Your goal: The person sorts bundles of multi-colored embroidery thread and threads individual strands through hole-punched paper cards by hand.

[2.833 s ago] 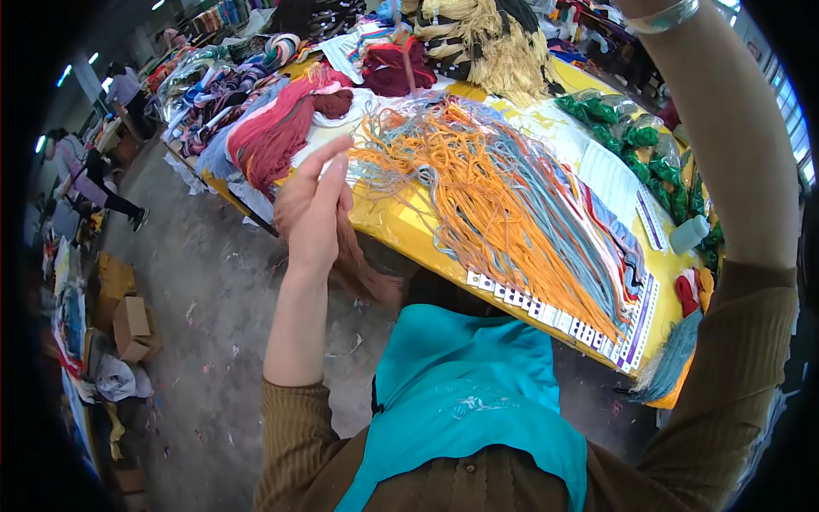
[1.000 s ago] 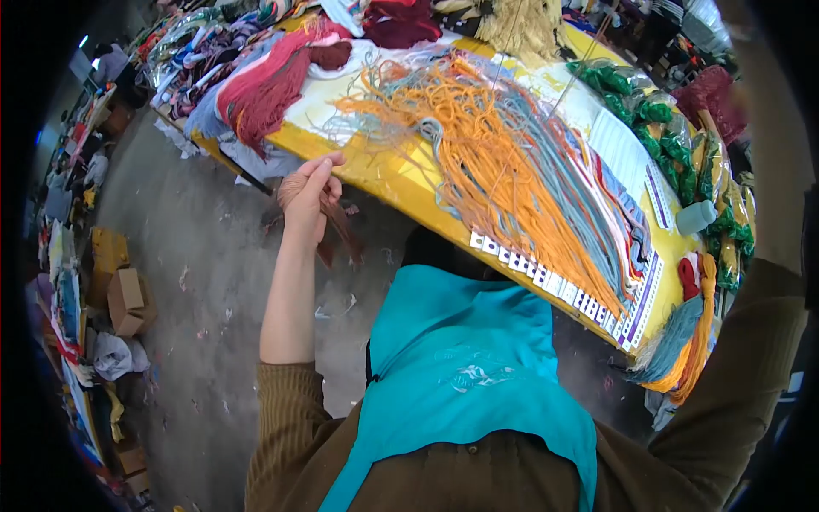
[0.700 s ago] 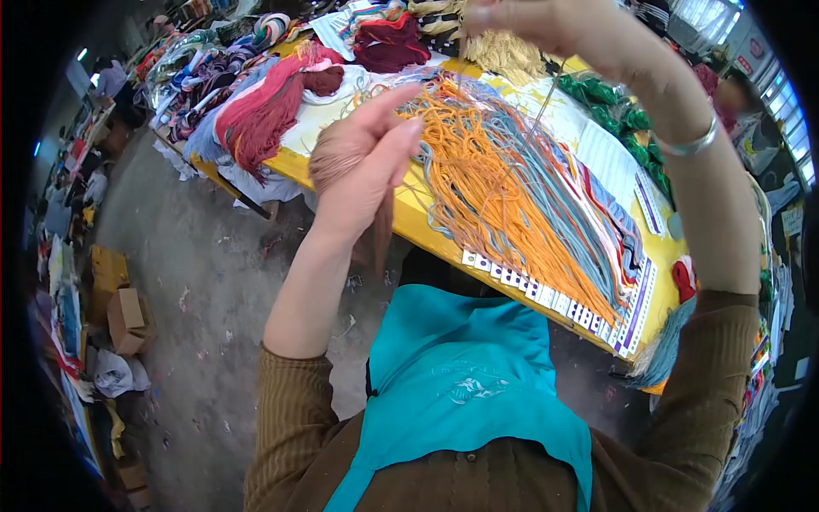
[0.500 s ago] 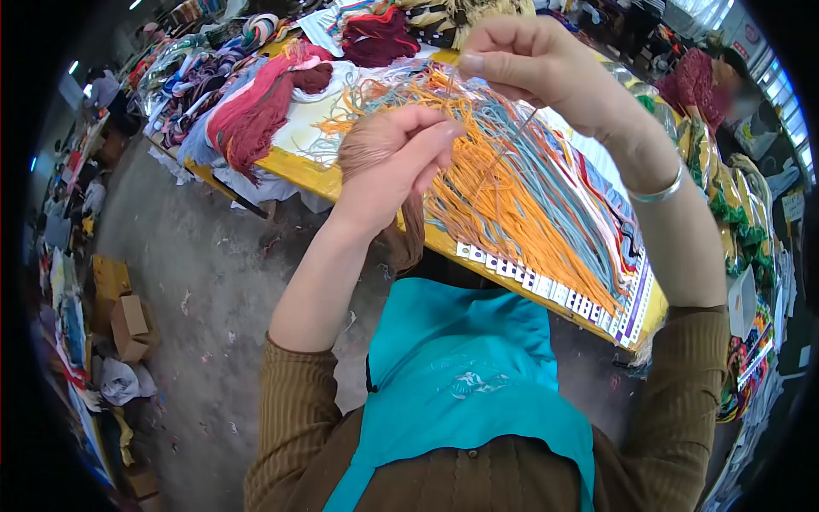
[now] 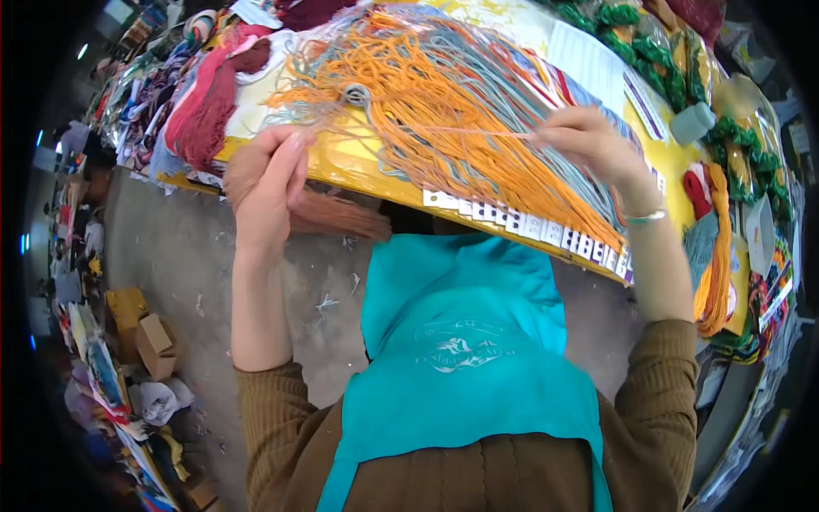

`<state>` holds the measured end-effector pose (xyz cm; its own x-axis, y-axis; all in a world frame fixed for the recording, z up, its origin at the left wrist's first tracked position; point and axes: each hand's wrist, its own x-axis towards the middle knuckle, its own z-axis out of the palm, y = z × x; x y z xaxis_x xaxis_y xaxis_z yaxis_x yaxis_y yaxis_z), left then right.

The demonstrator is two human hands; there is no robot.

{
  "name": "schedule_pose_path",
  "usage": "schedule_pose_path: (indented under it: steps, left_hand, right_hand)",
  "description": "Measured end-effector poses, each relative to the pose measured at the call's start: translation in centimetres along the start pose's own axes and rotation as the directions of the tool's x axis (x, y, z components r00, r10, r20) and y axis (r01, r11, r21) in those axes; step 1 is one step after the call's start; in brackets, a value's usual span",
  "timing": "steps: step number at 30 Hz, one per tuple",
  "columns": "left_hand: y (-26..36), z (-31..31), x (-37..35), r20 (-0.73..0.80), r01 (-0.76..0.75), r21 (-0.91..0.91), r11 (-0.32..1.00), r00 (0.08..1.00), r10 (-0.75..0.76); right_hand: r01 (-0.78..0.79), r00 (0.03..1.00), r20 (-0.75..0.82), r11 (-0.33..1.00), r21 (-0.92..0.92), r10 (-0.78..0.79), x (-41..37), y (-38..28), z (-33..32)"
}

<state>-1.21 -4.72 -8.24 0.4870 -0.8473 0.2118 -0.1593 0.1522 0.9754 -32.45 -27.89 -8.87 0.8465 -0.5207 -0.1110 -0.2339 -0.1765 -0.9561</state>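
My left hand [image 5: 271, 175] is closed round a hank of brownish-pink thread [image 5: 337, 215], whose loose end hangs beside the table edge. My right hand [image 5: 589, 145] is pinched on a thin pink strand [image 5: 478, 131] that stretches across between both hands. Beneath the strand, orange threads [image 5: 461, 107] and grey-blue threads [image 5: 503, 94] lie fanned over the yellow table [image 5: 341, 158]. Their lower ends reach a row of white cards with dark marks [image 5: 520, 224] along the near edge.
Red and pink hanks [image 5: 203, 111] lie at the table's left. Green bundles [image 5: 740, 141], a grey-green spool [image 5: 692, 124] and an orange hank [image 5: 715, 256] are at the right. Cardboard boxes [image 5: 155, 346] stand on the floor at the left.
My hands have moved apart, the left leftward and the right lower and rightward, with the strand now stretched between them. The view has shifted, and the hank's loose end has swung out to the right.
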Motion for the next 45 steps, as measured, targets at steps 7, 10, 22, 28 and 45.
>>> schedule_pose_path:
  steps: [7,10,22,28,45]
  left_hand:
    - [-5.8,7.6,-4.1,0.106,0.2,0.094,0.975,0.972,-0.21]
    - [-6.9,14.0,-5.7,0.323,0.102,0.058,0.993,0.939,-0.116]
    - [-9.1,22.2,-7.3,0.515,0.379,0.194,0.905,0.746,-0.423]
    - [-9.4,22.1,-8.5,0.478,0.425,-0.025,0.905,0.8,-0.363]
    - [-7.9,20.0,-6.8,0.372,0.594,0.105,0.797,0.72,-0.586]
  right_hand:
    - [-0.438,0.778,-0.514,0.898,-0.03,0.362,-19.4,7.9,-16.7]
    - [-0.46,0.685,-0.611,0.886,0.059,0.397,-27.8,10.1,-21.6]
    - [-0.204,0.684,-0.675,0.816,-0.54,-0.277,-18.8,7.9,-6.3]
    - [0.194,0.961,-0.138,0.939,-0.284,-0.241,-10.1,8.5,6.6]
    - [-0.023,0.833,-0.545,0.989,0.143,0.098,-7.8,11.9,8.6]
